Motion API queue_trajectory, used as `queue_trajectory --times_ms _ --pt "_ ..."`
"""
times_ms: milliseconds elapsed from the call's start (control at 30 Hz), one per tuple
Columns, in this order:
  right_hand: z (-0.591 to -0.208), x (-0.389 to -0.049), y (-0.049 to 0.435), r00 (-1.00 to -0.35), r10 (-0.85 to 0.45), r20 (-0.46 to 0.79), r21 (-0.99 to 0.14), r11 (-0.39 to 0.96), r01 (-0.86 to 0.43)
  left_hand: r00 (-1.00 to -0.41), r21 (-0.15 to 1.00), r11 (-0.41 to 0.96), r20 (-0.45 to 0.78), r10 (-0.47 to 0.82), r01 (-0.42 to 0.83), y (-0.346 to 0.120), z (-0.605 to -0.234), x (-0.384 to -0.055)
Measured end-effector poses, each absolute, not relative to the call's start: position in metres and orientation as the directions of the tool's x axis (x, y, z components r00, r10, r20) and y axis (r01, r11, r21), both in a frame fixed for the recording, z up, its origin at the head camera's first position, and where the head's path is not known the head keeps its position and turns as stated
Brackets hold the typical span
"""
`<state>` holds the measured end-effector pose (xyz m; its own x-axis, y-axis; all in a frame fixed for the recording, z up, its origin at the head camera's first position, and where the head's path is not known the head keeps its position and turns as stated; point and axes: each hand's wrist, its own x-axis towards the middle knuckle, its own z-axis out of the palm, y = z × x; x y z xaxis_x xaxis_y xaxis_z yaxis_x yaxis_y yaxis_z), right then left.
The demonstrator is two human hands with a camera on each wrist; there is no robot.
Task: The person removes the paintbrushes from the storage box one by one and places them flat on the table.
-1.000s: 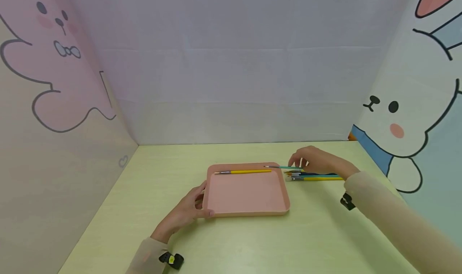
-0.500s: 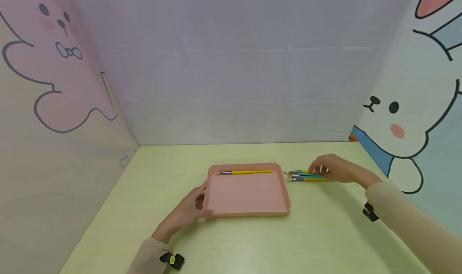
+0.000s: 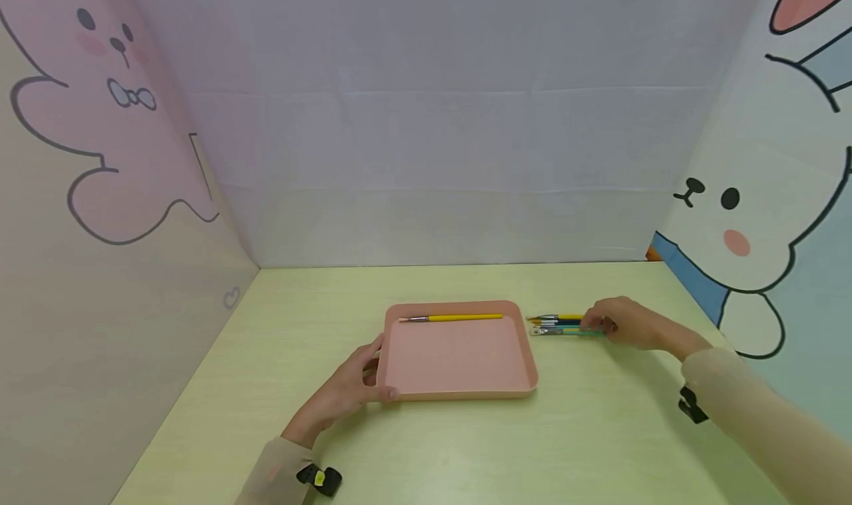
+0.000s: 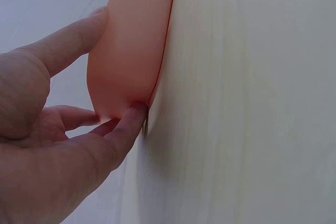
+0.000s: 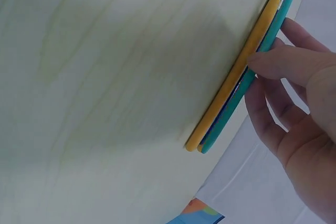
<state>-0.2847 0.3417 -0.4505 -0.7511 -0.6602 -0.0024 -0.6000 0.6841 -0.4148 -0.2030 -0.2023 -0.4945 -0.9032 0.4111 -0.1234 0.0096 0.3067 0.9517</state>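
A pink rectangular tray (image 3: 459,364) lies on the table, with one yellow-handled paintbrush (image 3: 466,317) along its far side. My left hand (image 3: 342,390) grips the tray's near left corner; in the left wrist view its thumb is on the rim and the other fingers are at the corner underneath. Right of the tray lies a small bundle of paintbrushes (image 3: 551,320), bristles pointing left. My right hand (image 3: 632,326) pinches a teal paintbrush (image 5: 227,114) at the bundle's near side. In the right wrist view it runs alongside a yellow paintbrush (image 5: 231,77). The fingers partly hide the bundle's handle ends.
The pale yellow table (image 3: 439,449) reaches back to a plain light wall (image 3: 426,157). Side panels with cartoon animals stand left and right, the rabbit panel (image 3: 752,194) close beyond my right hand. Each sleeve carries a black wrist device.
My right hand has moved right and toward the near side, carrying the teal paintbrush from beside the tray's far right corner to the bundle's near side. My left hand keeps its grip on the tray.
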Motion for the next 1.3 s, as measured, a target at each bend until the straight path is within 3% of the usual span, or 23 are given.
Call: queue_trajectory --times_ms 833,1300 --pt "-0.469 -0.287 0.342 -0.783 -0.621 0.040 -0.380 0.715 -0.587 -0.905 0.953 0.304 -0.116 0.410 0.015 -0.201 -0.492 -0.202" --pt "-0.446 -0.288 0.327 -0.782 -0.618 0.079 -0.353 0.717 -0.602 -0.910 0.951 0.310 -0.129 0.394 0.000 -0.201 -0.494 -0.202"
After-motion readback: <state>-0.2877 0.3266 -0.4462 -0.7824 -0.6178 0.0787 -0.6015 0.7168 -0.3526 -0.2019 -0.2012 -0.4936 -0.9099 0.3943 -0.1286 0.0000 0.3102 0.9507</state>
